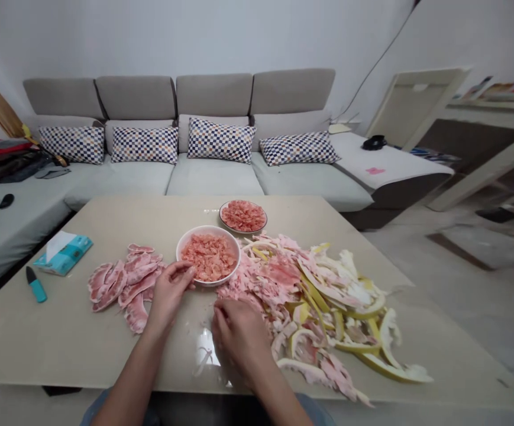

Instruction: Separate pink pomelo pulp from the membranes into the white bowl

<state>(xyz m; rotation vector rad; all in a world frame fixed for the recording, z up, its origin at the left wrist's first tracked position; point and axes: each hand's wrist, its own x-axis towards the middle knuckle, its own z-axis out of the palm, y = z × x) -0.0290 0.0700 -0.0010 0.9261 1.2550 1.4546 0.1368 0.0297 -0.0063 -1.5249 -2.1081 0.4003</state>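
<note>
My left hand (pixel 168 293) rests on the table with its fingers curled against the near rim of a white bowl (pixel 186 239) filled with pink pomelo flesh. Whether it holds anything I cannot make out. My right hand (pixel 239 334) lies knuckles up on the table, fingers bent down at the near edge of a heap of pink membrane and peel (pixel 303 296). Several pink pomelo segments (pixel 121 281) lie left of my left hand. A second bowl of pink flesh (pixel 243 215) stands behind the first.
A beige table (pixel 61 343) carries everything. A teal tissue pack (pixel 64 253) and a small teal knife (pixel 36 284) lie at the left. Yellow-white rind pieces (pixel 372 331) spread to the right. A grey sofa with checked cushions (pixel 215 139) stands behind.
</note>
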